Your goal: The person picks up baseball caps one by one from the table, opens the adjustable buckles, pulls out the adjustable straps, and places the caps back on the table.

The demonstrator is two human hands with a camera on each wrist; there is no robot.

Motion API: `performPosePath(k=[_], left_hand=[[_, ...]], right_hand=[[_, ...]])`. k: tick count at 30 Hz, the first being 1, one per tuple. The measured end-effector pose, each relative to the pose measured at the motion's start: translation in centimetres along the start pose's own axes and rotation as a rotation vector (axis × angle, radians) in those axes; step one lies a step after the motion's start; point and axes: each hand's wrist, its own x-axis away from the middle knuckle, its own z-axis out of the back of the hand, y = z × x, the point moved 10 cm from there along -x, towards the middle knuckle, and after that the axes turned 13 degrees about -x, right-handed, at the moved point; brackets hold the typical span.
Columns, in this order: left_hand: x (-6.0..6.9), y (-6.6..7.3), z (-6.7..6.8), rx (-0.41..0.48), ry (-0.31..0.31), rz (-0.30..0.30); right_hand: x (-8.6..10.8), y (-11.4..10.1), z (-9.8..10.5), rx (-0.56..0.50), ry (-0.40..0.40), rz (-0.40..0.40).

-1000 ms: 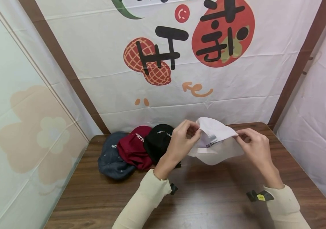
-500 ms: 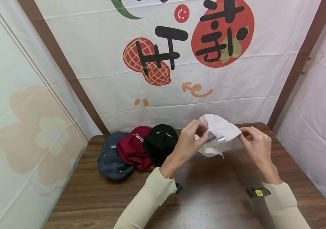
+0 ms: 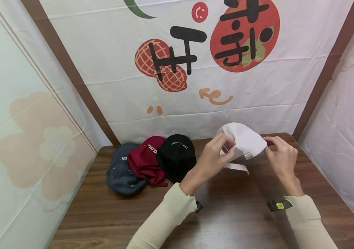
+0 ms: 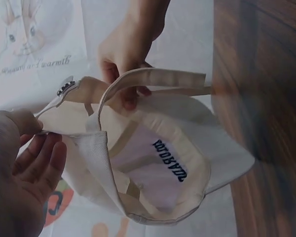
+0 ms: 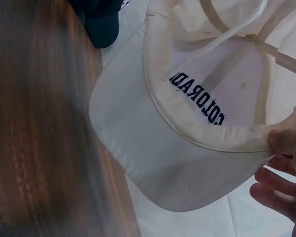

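A white baseball cap [image 3: 247, 140] is held up above the back of the table between my two hands. My left hand [image 3: 215, 155] pinches its rear edge near the strap opening; in the left wrist view the loose strap [image 4: 153, 77] sticks out past the crown. My right hand [image 3: 282, 157] pinches the sweatband edge beside the brim, as the right wrist view shows. Inside the cap, dark reversed lettering [image 5: 197, 98] appears on the front panel. The brim [image 5: 158, 153] is visible in both wrist views, but the crown hides most of it from the head view.
At the back left of the wooden table [image 3: 226, 221] lie three overlapping caps: a grey-blue one [image 3: 124, 174], a dark red one [image 3: 147, 160] and a black one [image 3: 177, 157]. Printed white cloth [image 3: 170, 103] hangs behind the table and along both sides.
Both hands have shifted right with the white cap, the left hand more. The cap has tilted, so its inside lettering is hidden from the head view and the strap hangs out below.
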Motion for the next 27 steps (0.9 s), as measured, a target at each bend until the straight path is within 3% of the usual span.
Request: performPosePath(k=[13, 27], left_hand=[[1.1, 0.1, -2.8, -0.111, -0.106, 0.037], [2.2, 0.6, -6.7, -0.173, -0.184, -0.014]], right_hand=[[0.8, 1.1, 0.0, 0.012, -0.003, 0.029], [1.4, 3.0, -1.2, 0.068, -0.175, -0.006]])
